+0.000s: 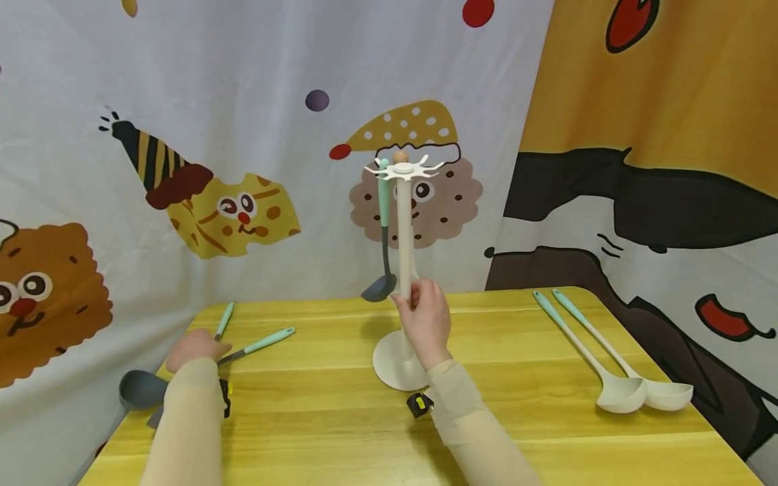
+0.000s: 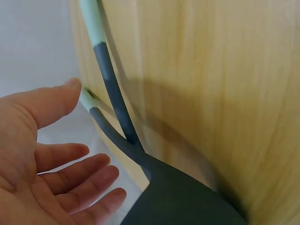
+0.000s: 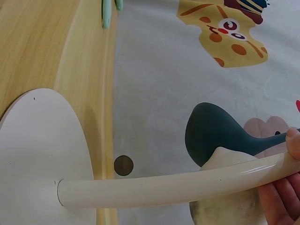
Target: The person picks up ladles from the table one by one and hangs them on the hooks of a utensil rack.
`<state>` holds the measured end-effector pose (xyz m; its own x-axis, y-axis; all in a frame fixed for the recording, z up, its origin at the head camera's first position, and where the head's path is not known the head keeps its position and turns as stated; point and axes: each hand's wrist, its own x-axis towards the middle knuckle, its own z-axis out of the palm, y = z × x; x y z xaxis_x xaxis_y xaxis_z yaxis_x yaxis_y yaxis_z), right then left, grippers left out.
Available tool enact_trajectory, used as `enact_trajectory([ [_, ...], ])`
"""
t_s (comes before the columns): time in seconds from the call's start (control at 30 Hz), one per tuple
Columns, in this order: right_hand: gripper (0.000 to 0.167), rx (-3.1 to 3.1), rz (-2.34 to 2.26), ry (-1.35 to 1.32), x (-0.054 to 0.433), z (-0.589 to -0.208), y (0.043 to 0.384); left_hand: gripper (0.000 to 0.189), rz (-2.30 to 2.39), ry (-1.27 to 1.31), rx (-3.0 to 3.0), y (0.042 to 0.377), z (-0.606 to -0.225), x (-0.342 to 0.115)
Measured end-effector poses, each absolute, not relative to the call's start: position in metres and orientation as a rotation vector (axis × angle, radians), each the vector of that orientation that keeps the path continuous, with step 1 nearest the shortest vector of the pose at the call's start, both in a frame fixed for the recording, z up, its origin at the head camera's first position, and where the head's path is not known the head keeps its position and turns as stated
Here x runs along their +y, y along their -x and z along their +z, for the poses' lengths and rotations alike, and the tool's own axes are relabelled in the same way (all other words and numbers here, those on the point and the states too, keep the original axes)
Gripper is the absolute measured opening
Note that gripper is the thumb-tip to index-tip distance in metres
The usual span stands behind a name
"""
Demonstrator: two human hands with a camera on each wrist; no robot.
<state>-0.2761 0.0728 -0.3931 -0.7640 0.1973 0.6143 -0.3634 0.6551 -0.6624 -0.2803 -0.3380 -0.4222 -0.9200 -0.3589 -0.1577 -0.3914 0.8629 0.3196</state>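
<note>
My right hand [image 1: 425, 322] grips the pole of a white utensil stand [image 1: 404, 229], thumb on one side and fingers on the other. From its hooked top hangs a dark grey ladle [image 1: 380, 288] with a mint handle. A pale rounded utensil head [image 3: 229, 206] shows behind the pole in the right wrist view. At the left, my left hand [image 1: 196, 349] is over two dark grey utensils with mint handles, fingers loosely spread and holding nothing. One is a ladle [image 1: 141, 390]; the other's head [image 1: 154, 417] is mostly hidden by my arm. Their handles cross in the left wrist view.
Two white ladles [image 1: 620, 395] with mint handle ends lie side by side at the right of the wooden table [image 1: 328, 418]. The stand's round base [image 1: 389, 364] rests mid-table. A cartoon-printed curtain [image 1: 255, 81] hangs behind the back edge.
</note>
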Motion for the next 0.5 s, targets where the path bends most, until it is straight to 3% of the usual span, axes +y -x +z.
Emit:
enact_trajectory([
  [0.5,0.030,-2.193,1.079,-0.135,0.071,-0.395,0.278,0.037,0.590,0.652,2.934,0.276,-0.429,-0.350],
])
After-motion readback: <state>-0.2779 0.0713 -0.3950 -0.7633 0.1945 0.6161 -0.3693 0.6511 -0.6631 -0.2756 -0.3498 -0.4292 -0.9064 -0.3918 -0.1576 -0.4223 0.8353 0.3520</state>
